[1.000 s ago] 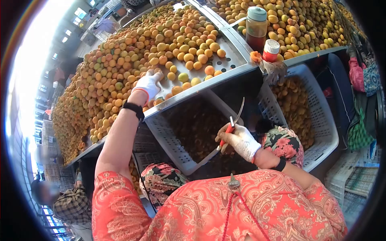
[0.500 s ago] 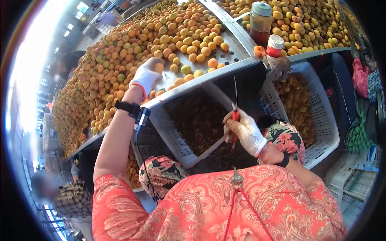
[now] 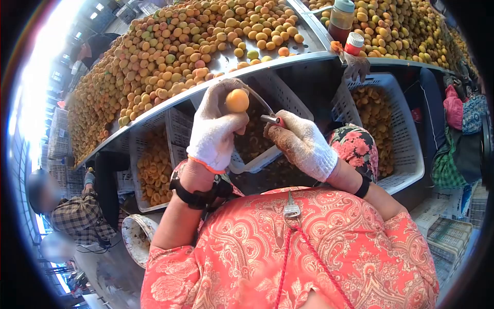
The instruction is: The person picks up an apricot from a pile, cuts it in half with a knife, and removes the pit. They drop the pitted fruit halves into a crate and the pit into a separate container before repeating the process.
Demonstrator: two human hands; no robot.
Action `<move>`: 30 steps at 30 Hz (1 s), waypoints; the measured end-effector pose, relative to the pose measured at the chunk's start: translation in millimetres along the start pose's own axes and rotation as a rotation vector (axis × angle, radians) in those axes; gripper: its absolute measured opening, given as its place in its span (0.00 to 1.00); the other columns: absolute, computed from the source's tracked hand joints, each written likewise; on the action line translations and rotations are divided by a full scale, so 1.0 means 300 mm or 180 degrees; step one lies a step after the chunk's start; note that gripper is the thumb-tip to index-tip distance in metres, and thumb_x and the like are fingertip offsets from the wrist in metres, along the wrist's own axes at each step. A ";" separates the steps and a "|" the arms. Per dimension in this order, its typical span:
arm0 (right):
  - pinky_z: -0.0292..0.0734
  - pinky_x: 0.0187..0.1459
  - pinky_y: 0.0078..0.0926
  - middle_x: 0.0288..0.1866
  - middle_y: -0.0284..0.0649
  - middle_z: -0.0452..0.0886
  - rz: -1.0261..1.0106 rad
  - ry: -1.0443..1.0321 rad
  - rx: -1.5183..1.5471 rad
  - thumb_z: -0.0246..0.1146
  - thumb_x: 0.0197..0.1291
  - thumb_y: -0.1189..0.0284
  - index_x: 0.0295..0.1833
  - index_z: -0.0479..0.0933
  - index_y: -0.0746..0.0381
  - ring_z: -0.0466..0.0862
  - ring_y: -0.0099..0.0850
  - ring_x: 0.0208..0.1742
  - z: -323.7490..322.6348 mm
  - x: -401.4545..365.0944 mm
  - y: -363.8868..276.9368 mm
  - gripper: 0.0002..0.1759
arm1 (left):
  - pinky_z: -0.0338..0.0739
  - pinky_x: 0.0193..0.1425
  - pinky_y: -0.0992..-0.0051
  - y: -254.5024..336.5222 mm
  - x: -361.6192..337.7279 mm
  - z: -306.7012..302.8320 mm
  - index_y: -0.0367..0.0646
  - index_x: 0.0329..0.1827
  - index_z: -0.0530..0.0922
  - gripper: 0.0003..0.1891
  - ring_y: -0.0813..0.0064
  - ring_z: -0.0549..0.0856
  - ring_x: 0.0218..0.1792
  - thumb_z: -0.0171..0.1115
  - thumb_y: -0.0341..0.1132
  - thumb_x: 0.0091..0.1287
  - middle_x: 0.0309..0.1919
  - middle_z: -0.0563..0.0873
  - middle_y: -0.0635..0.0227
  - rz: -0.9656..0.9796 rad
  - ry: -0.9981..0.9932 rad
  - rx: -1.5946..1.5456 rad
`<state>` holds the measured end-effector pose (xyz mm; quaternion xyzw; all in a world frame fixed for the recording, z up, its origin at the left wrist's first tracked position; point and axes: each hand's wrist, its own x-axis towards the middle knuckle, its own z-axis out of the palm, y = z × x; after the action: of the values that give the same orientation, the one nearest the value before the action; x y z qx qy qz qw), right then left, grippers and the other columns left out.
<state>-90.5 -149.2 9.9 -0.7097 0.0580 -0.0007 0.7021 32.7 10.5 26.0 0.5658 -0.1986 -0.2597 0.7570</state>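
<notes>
- Two hands in white gloves, both in use, fingers stained toward the tips.
- Left hand: fingers and thumb curled round one orange-yellow fruit, gripped, most of its near face exposed.
- Right hand: fingers closed on the red handle of a knife, thumb along it.
- Blade thin, curved, running up-left past the fruit toward the left fingers; can't tell if it touches the skin.
- Held fruit sits in front of the chest, near side of the table edge, above the crates.
- Black bands on both wrists; floral trousers either side below the hands.
- Under the hands: middle crate, dark contents, details unclear.
- To its left, left crate with orange fruit pieces; to its right, right crate, also with orange pieces.
- Beyond the hands: metal table carrying a big fruit heap.
- Table's right part: bottle with pale green lid, red jar with white cap just beside it.
- Key on red cord over the patterned top.
- Far left: person in checked shirt; stained bucket nearer.
</notes>
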 end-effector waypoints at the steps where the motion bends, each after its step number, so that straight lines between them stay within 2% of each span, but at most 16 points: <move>1: 0.72 0.36 0.28 0.28 0.37 0.75 -0.0014 0.0001 -0.0025 0.57 0.74 0.66 0.42 0.72 0.65 0.73 0.22 0.33 0.008 -0.006 -0.006 0.12 | 0.75 0.37 0.81 -0.008 -0.013 0.010 0.39 0.60 0.75 0.27 0.80 0.81 0.39 0.60 0.18 0.54 0.46 0.80 0.68 0.0203 0.0078 0.0055; 2: 0.72 0.35 0.30 0.28 0.39 0.75 -0.0183 0.0031 -0.0149 0.57 0.74 0.66 0.42 0.72 0.65 0.74 0.25 0.31 0.016 -0.012 -0.005 0.12 | 0.71 0.37 0.83 -0.001 -0.027 0.023 0.38 0.61 0.75 0.27 0.82 0.77 0.38 0.59 0.17 0.54 0.47 0.79 0.70 0.0170 0.0073 0.0062; 4: 0.72 0.35 0.31 0.27 0.41 0.76 -0.0352 0.0064 -0.0293 0.57 0.74 0.66 0.42 0.72 0.65 0.75 0.27 0.30 0.029 -0.017 0.000 0.12 | 0.72 0.37 0.82 0.013 -0.044 0.028 0.38 0.62 0.75 0.28 0.82 0.78 0.38 0.59 0.17 0.55 0.47 0.79 0.70 0.0128 0.0003 -0.0115; 6: 0.73 0.33 0.35 0.27 0.47 0.76 -0.0521 0.0186 -0.0505 0.58 0.74 0.66 0.42 0.71 0.66 0.77 0.33 0.29 0.038 -0.022 0.014 0.13 | 0.72 0.37 0.82 0.021 -0.058 0.034 0.38 0.63 0.75 0.28 0.81 0.79 0.38 0.59 0.17 0.56 0.48 0.79 0.69 0.0070 -0.0076 -0.0294; 9: 0.73 0.33 0.37 0.27 0.48 0.77 -0.0582 0.0179 -0.0423 0.58 0.74 0.66 0.43 0.71 0.66 0.78 0.38 0.28 0.041 -0.027 0.024 0.12 | 0.75 0.39 0.81 0.028 -0.076 0.037 0.37 0.65 0.75 0.27 0.79 0.80 0.40 0.60 0.17 0.58 0.48 0.80 0.68 0.0006 -0.0055 -0.0572; 13: 0.73 0.33 0.38 0.27 0.50 0.77 -0.0514 0.0196 -0.0549 0.58 0.74 0.66 0.43 0.71 0.66 0.80 0.43 0.29 0.051 -0.035 -0.003 0.13 | 0.78 0.39 0.79 0.017 -0.076 0.032 0.36 0.63 0.75 0.25 0.78 0.82 0.40 0.62 0.20 0.61 0.47 0.81 0.66 0.0145 0.0104 -0.0385; 15: 0.73 0.33 0.39 0.28 0.52 0.78 -0.0570 0.0168 -0.0822 0.58 0.74 0.66 0.43 0.71 0.66 0.80 0.49 0.30 0.052 -0.036 -0.014 0.13 | 0.79 0.38 0.79 0.017 -0.074 0.032 0.35 0.63 0.75 0.24 0.78 0.83 0.38 0.63 0.21 0.61 0.46 0.82 0.65 0.0245 0.0168 -0.0261; 17: 0.73 0.33 0.40 0.28 0.54 0.78 -0.0578 0.0163 -0.0829 0.58 0.74 0.66 0.43 0.71 0.66 0.81 0.51 0.32 0.054 -0.034 -0.012 0.13 | 0.77 0.33 0.81 0.024 -0.079 0.038 0.35 0.60 0.76 0.22 0.81 0.82 0.33 0.65 0.22 0.61 0.42 0.83 0.64 0.0281 0.0230 0.0102; 20: 0.73 0.34 0.42 0.29 0.56 0.79 -0.0645 0.0227 -0.0991 0.58 0.74 0.66 0.43 0.70 0.66 0.82 0.55 0.35 0.055 -0.028 0.002 0.13 | 0.74 0.32 0.84 0.016 -0.079 0.026 0.35 0.58 0.77 0.21 0.84 0.80 0.30 0.66 0.23 0.60 0.37 0.84 0.66 0.0141 0.0265 0.0174; 22: 0.74 0.34 0.43 0.30 0.57 0.79 -0.0697 0.0300 -0.1149 0.58 0.74 0.66 0.43 0.70 0.66 0.82 0.57 0.36 0.064 -0.025 0.014 0.13 | 0.72 0.31 0.85 0.016 -0.082 0.036 0.35 0.58 0.77 0.21 0.85 0.79 0.29 0.66 0.23 0.60 0.37 0.84 0.66 0.0143 0.0315 0.0119; 24: 0.74 0.36 0.45 0.31 0.58 0.80 -0.0758 0.0403 -0.0907 0.57 0.74 0.65 0.43 0.69 0.66 0.83 0.58 0.38 0.081 -0.022 0.026 0.13 | 0.71 0.30 0.86 0.014 -0.082 0.055 0.36 0.57 0.78 0.20 0.86 0.78 0.29 0.66 0.24 0.61 0.37 0.84 0.66 0.0156 0.0357 0.0064; 26: 0.75 0.36 0.45 0.31 0.58 0.80 -0.0743 0.0388 -0.0922 0.58 0.73 0.65 0.43 0.69 0.66 0.83 0.59 0.39 0.086 -0.014 0.050 0.13 | 0.65 0.30 0.88 0.009 -0.085 0.077 0.37 0.58 0.76 0.19 0.88 0.73 0.29 0.63 0.22 0.63 0.41 0.81 0.70 0.0219 0.0369 -0.0231; 27: 0.75 0.36 0.46 0.32 0.58 0.81 -0.0737 0.0367 -0.0934 0.58 0.73 0.65 0.44 0.69 0.66 0.83 0.59 0.40 0.088 -0.012 0.057 0.13 | 0.65 0.30 0.88 0.008 -0.084 0.082 0.37 0.58 0.76 0.19 0.88 0.73 0.29 0.63 0.22 0.63 0.41 0.81 0.70 0.0211 0.0359 -0.0234; 30: 0.75 0.36 0.49 0.31 0.58 0.81 -0.0730 0.0450 -0.1092 0.58 0.73 0.65 0.44 0.69 0.65 0.83 0.59 0.39 0.084 -0.011 0.064 0.13 | 0.63 0.28 0.88 -0.002 -0.075 0.091 0.37 0.58 0.77 0.16 0.88 0.72 0.26 0.63 0.26 0.66 0.37 0.81 0.70 0.0246 0.0386 -0.0174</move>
<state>-93.3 -123.8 -9.3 -0.8190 0.0253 -0.1205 0.5605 -1.4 3.8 33.1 0.5515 -0.1669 -0.2010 0.7922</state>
